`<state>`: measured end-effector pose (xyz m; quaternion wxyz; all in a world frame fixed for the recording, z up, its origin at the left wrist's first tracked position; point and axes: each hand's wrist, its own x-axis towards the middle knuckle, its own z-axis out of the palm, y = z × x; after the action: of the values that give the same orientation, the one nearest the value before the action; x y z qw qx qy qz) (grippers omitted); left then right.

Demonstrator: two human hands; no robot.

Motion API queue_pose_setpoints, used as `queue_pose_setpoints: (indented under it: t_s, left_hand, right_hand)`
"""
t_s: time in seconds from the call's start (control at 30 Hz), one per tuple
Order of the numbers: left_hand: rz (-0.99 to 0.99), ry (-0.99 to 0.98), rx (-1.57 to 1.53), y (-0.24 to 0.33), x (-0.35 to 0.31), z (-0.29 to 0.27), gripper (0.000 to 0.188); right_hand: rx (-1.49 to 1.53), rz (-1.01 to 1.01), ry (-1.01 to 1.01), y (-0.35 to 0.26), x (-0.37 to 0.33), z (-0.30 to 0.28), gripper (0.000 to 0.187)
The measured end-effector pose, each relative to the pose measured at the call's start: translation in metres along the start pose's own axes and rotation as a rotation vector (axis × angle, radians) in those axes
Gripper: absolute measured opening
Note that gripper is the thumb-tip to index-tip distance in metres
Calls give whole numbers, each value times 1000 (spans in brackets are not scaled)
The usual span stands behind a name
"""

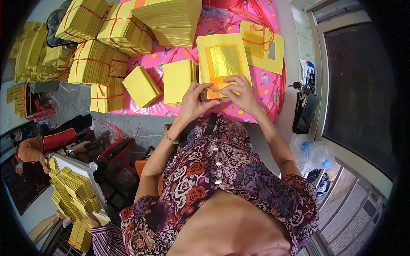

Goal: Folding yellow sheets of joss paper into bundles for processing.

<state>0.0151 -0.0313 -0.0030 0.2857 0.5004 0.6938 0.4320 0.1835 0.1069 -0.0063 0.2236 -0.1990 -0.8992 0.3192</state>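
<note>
A yellow paper sheet (204, 53) with a shiny gold rectangle and an orange printed border lies in front of me. It looks like the top of a pile. My left hand (195, 102) is at its near left corner, fingertips on the near edge and thumb bent below. Just to the right, the fingers of my right hand (241, 94) pinch that same edge, which appears curled or folded between the hands. Exactly how the paper bends is partly covered by my fingers. A plain yellow paper stack (177, 81) sits left of my left hand.
Beyond lie more printed yellow sheets (273, 59) and red string (256, 17). Tied yellow paper bundles (92, 62) crowd the table's left, beside a loose stack (141, 87). A pink patterned cloth (162, 53) covers the table. At lower left, another person's hand (93, 219) touches yellow bundles.
</note>
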Motion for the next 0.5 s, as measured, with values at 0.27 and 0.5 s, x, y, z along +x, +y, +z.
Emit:
queue_pose_setpoints:
  t_s: [0.27, 0.5]
  left_hand:
    - [326, 166, 320, 0, 31, -6, 23]
    - [109, 190, -236, 6, 58, -8, 15]
  right_hand:
    - [-177, -88, 120, -37, 11, -17, 12]
    - [113, 177, 375, -44, -1, -11, 28]
